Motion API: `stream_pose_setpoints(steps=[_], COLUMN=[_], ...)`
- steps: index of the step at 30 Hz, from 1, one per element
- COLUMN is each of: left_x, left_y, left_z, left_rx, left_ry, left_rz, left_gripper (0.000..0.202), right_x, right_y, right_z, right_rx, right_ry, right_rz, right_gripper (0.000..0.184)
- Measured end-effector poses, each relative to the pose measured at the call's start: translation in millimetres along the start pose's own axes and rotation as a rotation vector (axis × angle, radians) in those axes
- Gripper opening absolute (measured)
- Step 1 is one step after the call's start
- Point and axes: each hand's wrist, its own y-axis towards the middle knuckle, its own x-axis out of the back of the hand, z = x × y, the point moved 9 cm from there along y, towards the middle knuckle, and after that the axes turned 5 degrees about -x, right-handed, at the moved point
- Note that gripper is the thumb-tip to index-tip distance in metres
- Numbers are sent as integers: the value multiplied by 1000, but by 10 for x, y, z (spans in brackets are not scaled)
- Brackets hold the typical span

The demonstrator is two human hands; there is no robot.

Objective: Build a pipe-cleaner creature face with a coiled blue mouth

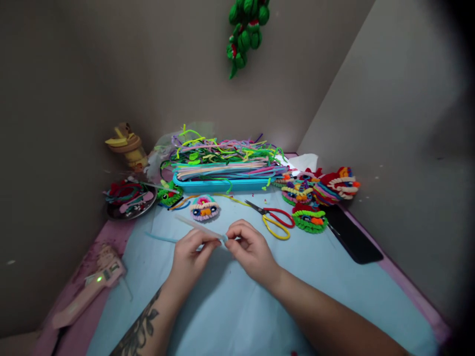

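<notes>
Left hand: reaches in from the near left, back of the hand up, wrist bent inward; the left hand (191, 252) has its thumb and forefinger pinched together on a pale stick (198, 226).
Right hand: comes from the near right, the forearm slanting far and left; the right hand (252, 249) has its fingers curled, thumb and forefinger closed on a light blue fuzzy strip (224, 239) at the stick's right end.
Fingertips: the two hands nearly meet, raised over the blue cloth (230, 321).
Pale stick: slants from the pinch toward the far left; a blue stem (159, 237) also runs left from behind the left hand, its join with the strip hidden.
Just beyond the hands: a lilac yarn-like face (205, 211) on the far side of the left hand; open scissors (278, 220) to the far right of the right hand, near but apart.
Far middle: a blue tray (226, 186) heaped with fuzzy stems (222, 168).
Right side: a green-and-red face (309, 219) beside a black phone-like slab (356, 237).
Left side: a metal bowl (140, 211) of pieces; nearer, a pink glue gun (91, 294) with a green light.
Wall: a green hanging ornament (247, 34).
</notes>
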Motion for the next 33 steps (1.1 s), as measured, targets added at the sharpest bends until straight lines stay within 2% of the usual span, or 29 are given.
stream_pose_setpoints(steps=[4, 7, 10, 13, 16, 22, 25, 33], left_x=[-16, -48, -74, -104, -137, -161, -172, -175], left_y=[12, -1, -27, -73, -133, -194, -167, -146], left_z=[22, 74, 136, 225, 313, 382, 357, 391], left_rx=[56, 130, 193, 272, 362, 472, 447, 460], left_ry=[-45, -75, -107, -131, -165, -256, -273, -276], left_rz=[12, 36, 38, 31, 18, -24, -14, -26], left_gripper=[8, 8, 7, 6, 8, 10, 10, 15], right_x=[-103, -81, 0, 53, 51, 27, 6, -68], right_y=[6, 23, 41, 19, -43, -151, -178, -202], right_z=[-207, -236, -139, 59, 225, 427, 482, 489], right_rx=[-210, -217, -101, 112, 313, 569, 641, 665], right_ry=[235, 220, 50, -194, -383, -666, -744, -791], right_rz=[65, 36, -27, -92, -146, -255, -269, -277], right_gripper=[16, 16, 9, 5, 8, 11, 11, 9])
